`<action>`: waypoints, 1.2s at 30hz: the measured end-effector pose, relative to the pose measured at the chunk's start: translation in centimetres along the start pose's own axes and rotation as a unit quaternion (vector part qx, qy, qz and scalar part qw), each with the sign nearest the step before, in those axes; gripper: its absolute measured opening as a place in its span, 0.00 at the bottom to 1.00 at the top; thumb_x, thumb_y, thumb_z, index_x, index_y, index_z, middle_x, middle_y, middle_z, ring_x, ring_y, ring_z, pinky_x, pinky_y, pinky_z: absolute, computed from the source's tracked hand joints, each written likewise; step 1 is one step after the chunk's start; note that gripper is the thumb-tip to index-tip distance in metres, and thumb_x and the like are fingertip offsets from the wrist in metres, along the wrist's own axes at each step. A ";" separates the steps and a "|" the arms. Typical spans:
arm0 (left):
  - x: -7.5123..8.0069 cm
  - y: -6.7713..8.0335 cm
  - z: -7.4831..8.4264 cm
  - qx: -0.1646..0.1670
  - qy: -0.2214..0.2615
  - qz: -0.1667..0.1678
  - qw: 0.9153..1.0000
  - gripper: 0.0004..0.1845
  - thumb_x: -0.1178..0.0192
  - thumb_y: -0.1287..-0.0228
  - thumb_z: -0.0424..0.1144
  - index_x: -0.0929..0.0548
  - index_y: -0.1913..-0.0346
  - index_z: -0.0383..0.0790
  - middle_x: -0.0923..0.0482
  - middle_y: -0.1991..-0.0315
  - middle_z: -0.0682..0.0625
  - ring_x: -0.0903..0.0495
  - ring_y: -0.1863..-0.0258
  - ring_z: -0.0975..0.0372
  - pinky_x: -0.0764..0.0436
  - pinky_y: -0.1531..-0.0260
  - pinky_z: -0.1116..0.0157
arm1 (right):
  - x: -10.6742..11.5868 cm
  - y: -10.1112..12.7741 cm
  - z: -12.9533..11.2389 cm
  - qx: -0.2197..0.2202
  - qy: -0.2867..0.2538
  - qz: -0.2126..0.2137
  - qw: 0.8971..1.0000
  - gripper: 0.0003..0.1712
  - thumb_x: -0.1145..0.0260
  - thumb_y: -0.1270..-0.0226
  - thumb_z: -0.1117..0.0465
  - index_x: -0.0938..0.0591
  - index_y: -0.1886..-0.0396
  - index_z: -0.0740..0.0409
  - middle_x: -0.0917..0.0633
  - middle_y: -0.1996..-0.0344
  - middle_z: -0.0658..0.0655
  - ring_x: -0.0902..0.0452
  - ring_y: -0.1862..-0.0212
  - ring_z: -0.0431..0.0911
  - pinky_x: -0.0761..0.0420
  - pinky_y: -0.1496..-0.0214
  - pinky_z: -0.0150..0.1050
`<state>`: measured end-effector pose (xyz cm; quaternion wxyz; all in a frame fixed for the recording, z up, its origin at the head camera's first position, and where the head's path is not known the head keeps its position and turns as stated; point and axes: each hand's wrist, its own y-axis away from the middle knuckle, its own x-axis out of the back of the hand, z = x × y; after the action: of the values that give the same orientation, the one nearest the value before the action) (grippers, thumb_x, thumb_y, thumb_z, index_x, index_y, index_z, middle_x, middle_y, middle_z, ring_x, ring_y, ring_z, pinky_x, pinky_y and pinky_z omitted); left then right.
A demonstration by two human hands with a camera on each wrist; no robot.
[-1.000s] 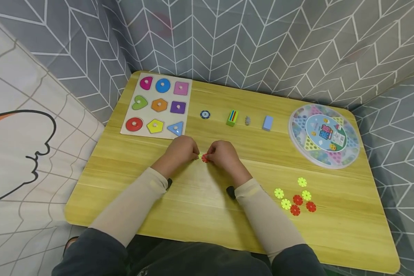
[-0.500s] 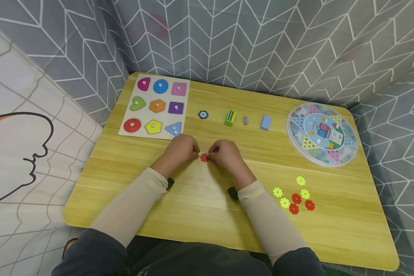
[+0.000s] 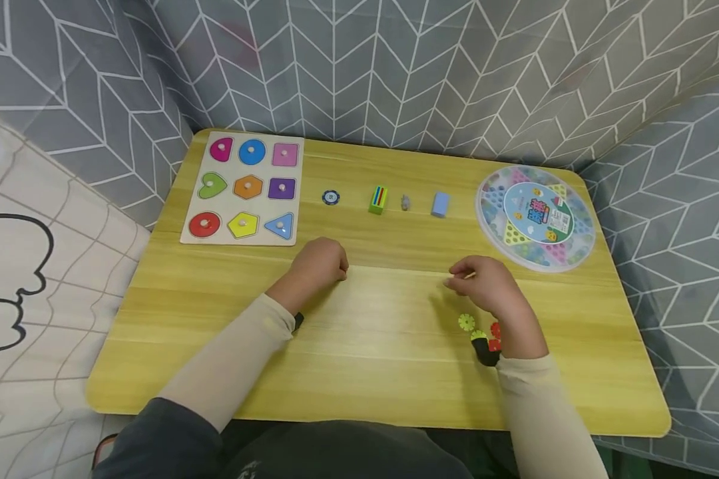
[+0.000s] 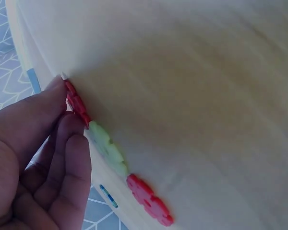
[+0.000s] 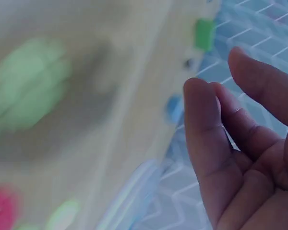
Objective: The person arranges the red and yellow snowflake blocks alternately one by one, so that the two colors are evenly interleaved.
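Observation:
My left hand (image 3: 319, 265) pinches the end of a short chain of flower-shaped plastic discs. In the left wrist view that chain runs from a red disc (image 4: 76, 103) at the fingertips through a pale green disc (image 4: 108, 147) to another red disc (image 4: 149, 200). The head view hides it behind the fingers. My right hand (image 3: 490, 287) hovers farther right with thumb and forefinger apart, nothing between them. Loose discs lie below it on the table, including a yellow-green disc (image 3: 466, 322) and a red disc (image 3: 495, 329); the hand and wrist strap cover the others.
On the wooden table (image 3: 365, 379) lies a shape puzzle board (image 3: 242, 236), back left. Along the back come a round chip (image 3: 331, 197), a green box with coloured sticks (image 3: 378, 199), a small grey piece (image 3: 405, 202), a blue block (image 3: 440, 204) and a round game case (image 3: 491, 226).
My right hand has let go of the red disc and moved right, over the loose discs. The left hand stays near its place, still pinching. The head view has shifted slightly.

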<state>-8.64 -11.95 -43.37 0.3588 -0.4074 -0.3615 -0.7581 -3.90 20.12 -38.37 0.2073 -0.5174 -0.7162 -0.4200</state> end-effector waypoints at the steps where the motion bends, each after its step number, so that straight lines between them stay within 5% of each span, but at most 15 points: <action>1: 0.0 0.0 -0.1 0.000 -0.002 0.002 1.000 0.03 0.27 0.37 0.38 0.07 0.64 0.42 0.11 0.60 0.53 0.16 0.57 0.55 0.19 0.50 0.58 | 0.1 0.6 0.8 -0.007 0.011 -0.003 1.000 0.21 0.30 0.28 0.55 0.17 0.45 0.67 0.15 0.55 0.62 0.16 0.58 0.53 0.18 0.56 0.49; 9: 0.1 0.1 -0.9 0.001 0.003 0.011 1.000 0.03 0.27 0.37 0.39 0.06 0.63 0.44 0.11 0.59 0.54 0.16 0.55 0.55 0.20 0.47 0.57 | -1.8 2.9 4.3 -0.023 0.061 -0.010 0.998 0.23 0.25 0.34 0.56 0.15 0.50 0.70 0.14 0.57 0.63 0.18 0.54 0.59 0.19 0.51 0.56; 24: -0.5 0.3 -1.0 0.001 0.011 0.019 1.000 0.03 0.27 0.37 0.39 0.06 0.65 0.44 0.11 0.63 0.54 0.16 0.57 0.56 0.20 0.48 0.57 | -3.2 3.2 4.6 -0.007 0.103 0.030 0.994 0.17 0.24 0.38 0.64 0.14 0.55 0.73 0.14 0.61 0.65 0.18 0.58 0.60 0.19 0.54 0.58; 36: -0.6 0.1 -0.5 0.004 -0.001 0.007 1.000 0.04 0.28 0.35 0.40 0.07 0.66 0.44 0.12 0.65 0.55 0.16 0.58 0.57 0.20 0.49 0.58 | -1.9 2.3 4.7 -0.015 0.093 -0.034 0.995 0.13 0.27 0.33 0.64 0.19 0.58 0.69 0.18 0.63 0.62 0.23 0.63 0.54 0.21 0.57 0.53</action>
<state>-8.46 -12.25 -44.07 0.3656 -0.4095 -0.3619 -0.7534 -0.40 23.13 -41.51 0.2512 -0.4545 -0.7043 -0.4840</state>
